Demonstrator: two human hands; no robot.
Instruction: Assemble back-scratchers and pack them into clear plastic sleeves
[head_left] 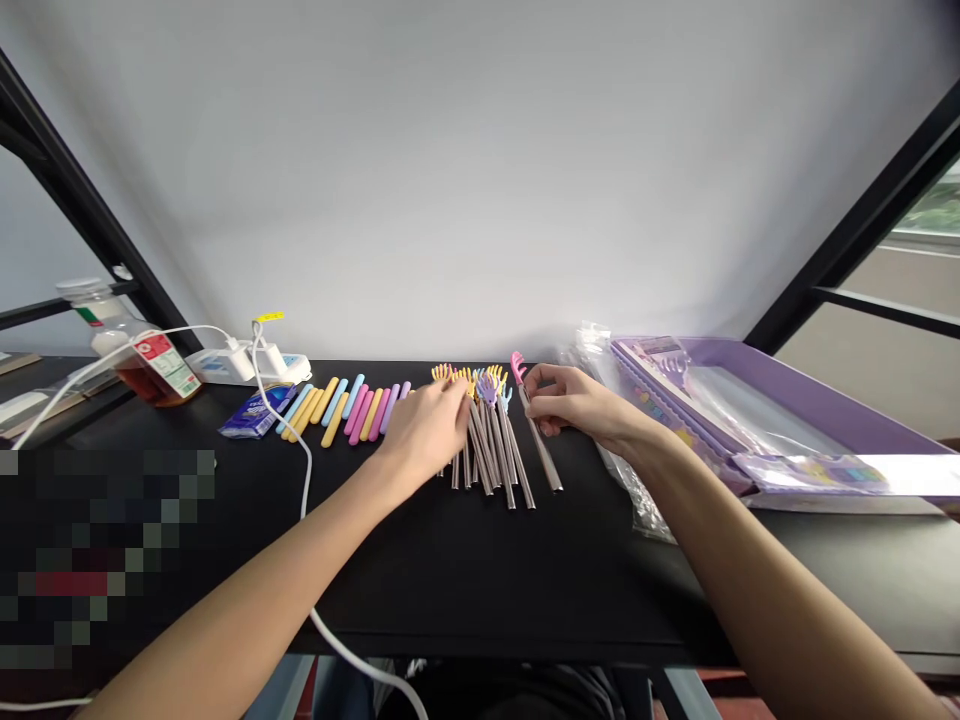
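Note:
Several metal rods with small coloured hand-shaped tips [491,445] lie bunched on the black table [465,570]. My left hand [424,430] rests over the left side of the bunch, fingers curled on the rods near their yellow tips. My right hand [574,405] pinches one rod with a pink tip [534,425], which lies apart at the right of the bunch. A row of pastel sleeves in yellow, blue, pink and purple [345,408] lies to the left of my left hand.
A purple tray [795,400] with plastic bags and packaged sets sits at the right. At the back left stand a white power strip [247,365], a white cable [304,470], a blue packet [255,412] and a bottle of brown liquid [139,350]. Black shelf struts frame both sides.

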